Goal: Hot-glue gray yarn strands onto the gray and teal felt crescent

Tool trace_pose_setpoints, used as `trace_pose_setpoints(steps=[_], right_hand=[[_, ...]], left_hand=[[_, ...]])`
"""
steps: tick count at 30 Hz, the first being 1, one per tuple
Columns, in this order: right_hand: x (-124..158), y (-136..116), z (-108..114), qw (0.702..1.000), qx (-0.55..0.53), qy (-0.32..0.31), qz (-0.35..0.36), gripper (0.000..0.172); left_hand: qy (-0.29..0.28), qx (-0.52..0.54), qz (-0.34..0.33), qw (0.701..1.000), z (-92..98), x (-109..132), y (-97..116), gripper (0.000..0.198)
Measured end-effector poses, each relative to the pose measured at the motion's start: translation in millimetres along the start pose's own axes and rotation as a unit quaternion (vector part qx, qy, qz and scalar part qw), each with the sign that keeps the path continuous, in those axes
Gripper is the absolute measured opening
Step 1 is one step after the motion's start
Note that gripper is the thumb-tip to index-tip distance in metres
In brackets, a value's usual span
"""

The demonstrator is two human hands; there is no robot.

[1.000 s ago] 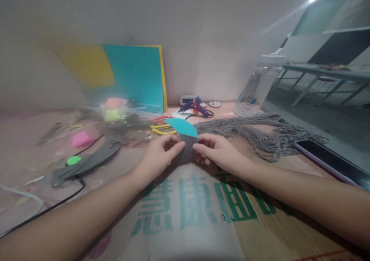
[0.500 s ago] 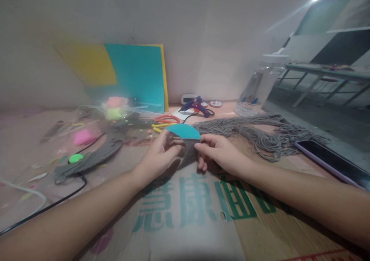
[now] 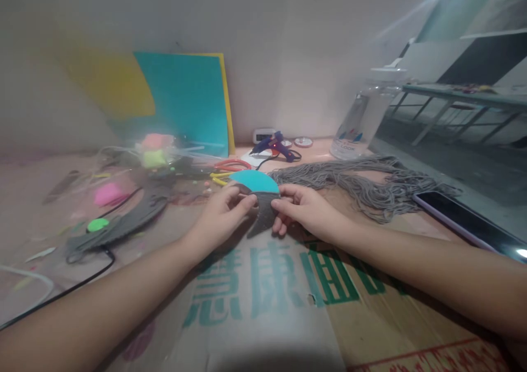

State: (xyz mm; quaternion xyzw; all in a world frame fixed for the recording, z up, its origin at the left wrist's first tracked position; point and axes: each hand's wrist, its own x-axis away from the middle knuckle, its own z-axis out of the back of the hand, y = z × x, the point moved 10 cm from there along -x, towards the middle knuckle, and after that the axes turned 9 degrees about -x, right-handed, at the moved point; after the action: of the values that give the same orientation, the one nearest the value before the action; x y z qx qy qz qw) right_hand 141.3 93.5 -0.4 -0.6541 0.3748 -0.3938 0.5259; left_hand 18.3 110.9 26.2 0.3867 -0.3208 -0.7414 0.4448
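Note:
Between both hands is a thin piece with a turquoise rounded top (image 3: 256,181) and a dark grey, pointed lower part (image 3: 263,213). My left hand (image 3: 228,210) pinches its left edge between thumb and fingers. At the right edge, my right hand (image 3: 302,210) grips it with thumb and forefinger, its other fingers curled behind. The piece is held up above a cardboard sheet (image 3: 284,339) printed with green characters. Just behind it lie scissors with red handles (image 3: 233,165) and a yellow-handled tool (image 3: 219,179).
A grey yarn bundle (image 3: 370,185) and a phone (image 3: 465,221) lie to the right, near a clear bottle (image 3: 362,119). A purple glue gun (image 3: 275,146) rests at the back. At left are a grey curved piece (image 3: 132,218), pink clay (image 3: 107,194) and turquoise sheets (image 3: 185,103).
The view has shifted slightly, so everything sits a little further left and up. The held piece has turned somewhat, showing more of its grey pointed part. Both hands keep their hold.

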Motion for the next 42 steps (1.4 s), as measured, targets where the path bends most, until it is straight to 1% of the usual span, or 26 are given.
trace_pose_setpoints(steps=[4, 6, 10, 14, 16, 19, 23, 26, 28, 34, 36, 38, 40, 42], right_hand=[[-0.4, -6.6, 2.2, 0.999, -0.018, 0.010, 0.039, 0.033], [0.1, -9.9, 4.9, 0.998, -0.019, 0.019, 0.062, 0.036], [2.6, -13.4, 9.2, 0.996, 0.004, 0.033, 0.088, 0.030], [4.7, -15.2, 11.4, 0.993, 0.041, 0.051, 0.096, 0.026], [6.0, -19.9, 12.2, 0.990, 0.044, 0.061, 0.119, 0.027], [7.7, -25.1, 13.0, 0.986, 0.047, 0.072, 0.143, 0.030], [9.9, -26.6, 12.1, 0.984, 0.063, 0.071, 0.150, 0.028], [11.7, -27.6, 9.8, 0.981, 0.083, 0.062, 0.163, 0.026], [12.3, -28.0, 9.2, 0.979, 0.094, 0.062, 0.172, 0.025], [12.3, -27.1, 10.8, 0.977, 0.106, 0.071, 0.169, 0.019], [12.2, -27.7, 12.3, 0.978, 0.105, 0.077, 0.165, 0.019], [11.5, -28.3, 13.9, 0.978, 0.103, 0.080, 0.161, 0.025], [9.5, -27.1, 15.2, 0.981, 0.103, 0.079, 0.148, 0.033], [6.0, -22.1, 15.0, 0.986, 0.098, 0.068, 0.120, 0.031]], left_hand=[[-0.014, 0.003, 0.008, 1.000, -2.7, -0.1, -6.4, 0.029], [-0.016, 0.016, 0.018, 1.000, -3.4, 0.0, -9.3, 0.030], [-0.022, 0.042, 0.039, 0.998, -5.0, 1.1, -12.3, 0.031], [-0.038, 0.006, 0.042, 0.998, -7.9, 1.9, -10.4, 0.030], [-0.042, -0.010, 0.052, 0.998, -8.9, 2.0, -11.8, 0.030], [-0.051, -0.001, 0.064, 0.997, -11.2, 1.5, -14.3, 0.030], [-0.063, -0.009, 0.051, 0.997, -12.7, 0.7, -11.1, 0.032], [-0.062, -0.045, 0.056, 0.995, -11.3, 1.1, -11.0, 0.035], [-0.062, -0.046, 0.060, 0.995, -10.9, 1.4, -11.5, 0.037], [-0.057, -0.036, 0.045, 0.997, -10.1, 0.5, -9.6, 0.035], [-0.056, -0.025, 0.047, 0.997, -10.6, 0.6, -10.7, 0.036], [-0.054, 0.017, 0.056, 0.997, -12.2, 1.2, -13.7, 0.038], [-0.042, 0.090, 0.069, 0.993, -13.4, 1.7, -17.8, 0.037], [-0.029, 0.124, 0.076, 0.989, -13.9, 1.9, -21.3, 0.034]])
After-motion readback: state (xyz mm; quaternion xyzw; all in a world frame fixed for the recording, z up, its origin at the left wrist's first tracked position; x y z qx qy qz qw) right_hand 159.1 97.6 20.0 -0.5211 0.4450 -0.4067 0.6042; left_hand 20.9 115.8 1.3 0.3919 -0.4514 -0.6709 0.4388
